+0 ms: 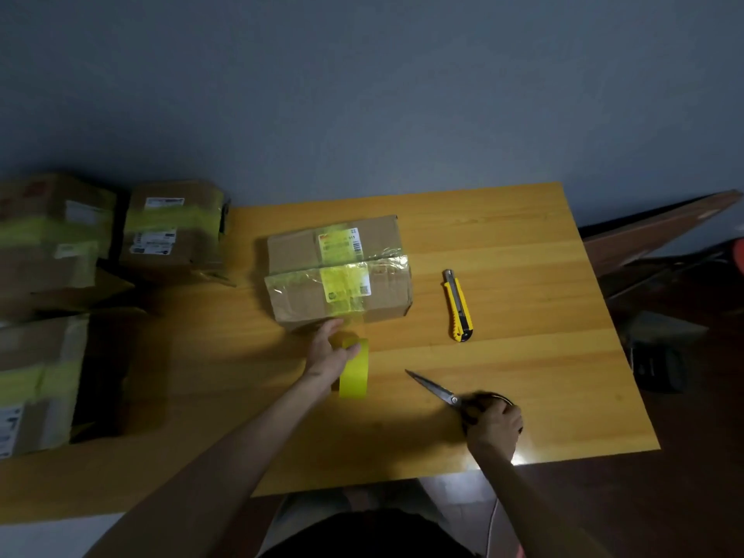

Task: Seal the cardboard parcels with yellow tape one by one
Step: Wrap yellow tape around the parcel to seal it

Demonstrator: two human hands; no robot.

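Right hand (494, 426) curled round scissors (437, 387) handles; left hand (328, 356) grips tape roll (354, 374), touching box (338, 271) front, mid-table (523, 255); risks: slack uncut strip twisting, sticking to itself; blades nicking left fingers.

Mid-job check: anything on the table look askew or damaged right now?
The parcel in the middle: its two top flaps look misaligned, the near one jutting further out at the right, and the clear film on it is wrinkled. Nothing looks spilled.
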